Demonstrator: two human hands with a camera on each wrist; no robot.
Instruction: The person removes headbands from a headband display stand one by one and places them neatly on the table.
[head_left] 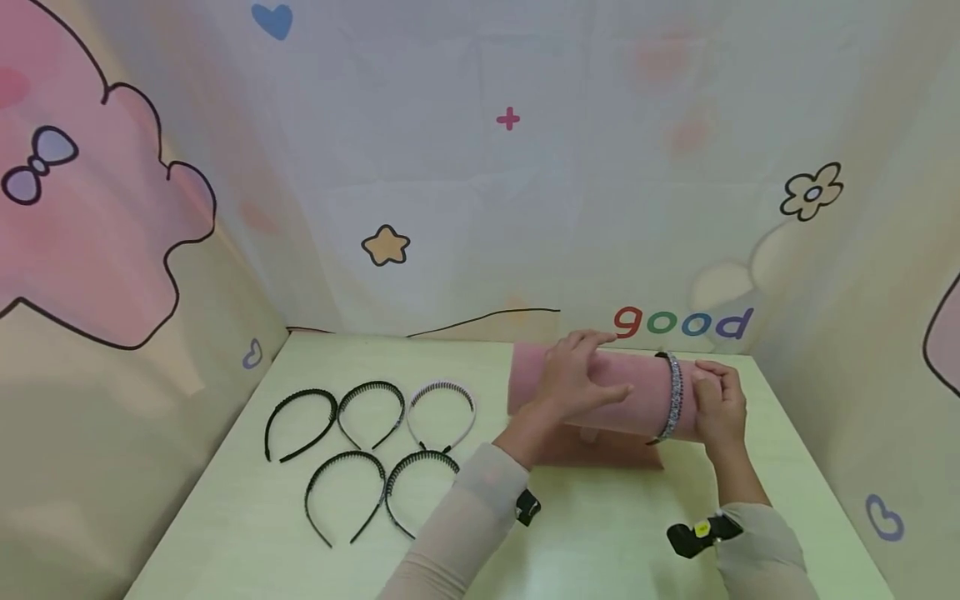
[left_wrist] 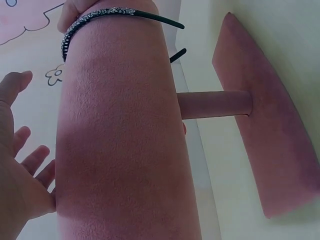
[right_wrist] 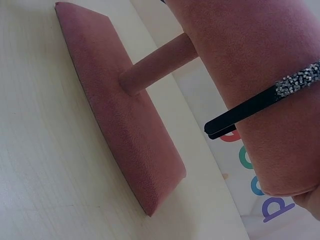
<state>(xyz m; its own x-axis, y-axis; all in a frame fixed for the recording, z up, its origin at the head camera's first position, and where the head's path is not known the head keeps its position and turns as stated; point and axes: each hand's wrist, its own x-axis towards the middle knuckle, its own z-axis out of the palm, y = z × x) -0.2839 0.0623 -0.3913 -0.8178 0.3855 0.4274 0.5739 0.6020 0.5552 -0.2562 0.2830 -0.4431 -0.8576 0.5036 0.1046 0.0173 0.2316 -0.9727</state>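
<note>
A pink velvety headband stand (head_left: 633, 387) has a thick horizontal roll on a short post above a flat base (right_wrist: 125, 125). Around the roll's right part sits a headband (head_left: 676, 398) covered in silvery sparkles, its black ends (right_wrist: 240, 112) hanging past the roll's underside. My right hand (head_left: 722, 408) grips the roll's right end, thumb in front. On the roll's left part rests my left hand (head_left: 573, 379), its fingers spread and extended; in the left wrist view the little-finger side of the left hand (left_wrist: 22, 175) meets the roll's surface.
Several headbands lie on the pale table (head_left: 585, 542) at the left: black ones (head_left: 335, 408) and a white one (head_left: 474, 408). My left forearm partly covers a toothed dark one (head_left: 390, 483). A printed curtain (head_left: 465, 183) stands behind and at both sides.
</note>
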